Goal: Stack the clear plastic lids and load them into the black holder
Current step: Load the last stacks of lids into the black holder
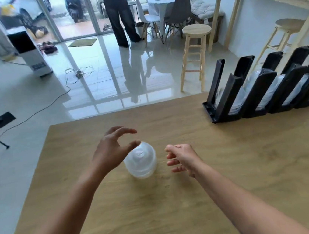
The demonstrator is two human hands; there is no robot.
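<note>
Clear lid stack (141,163) on wooden table (236,165), left hand (111,152) and right hand (182,158) flanking it, black holder (255,92) beyond

A light wooden table (236,165) with visible grain filled the lower part of the view, and its far edge ran across the middle. A small stack of clear domed lids (141,163) stood directly on the bare wood, nested with the domes up. Well apart from it, toward 2 o'clock and close to the far edge, sat a black holder (255,94). Its row of slanted uprights leaned toward 1 o'clock, and more clear lids (237,101) were packed in the slots between them
</note>
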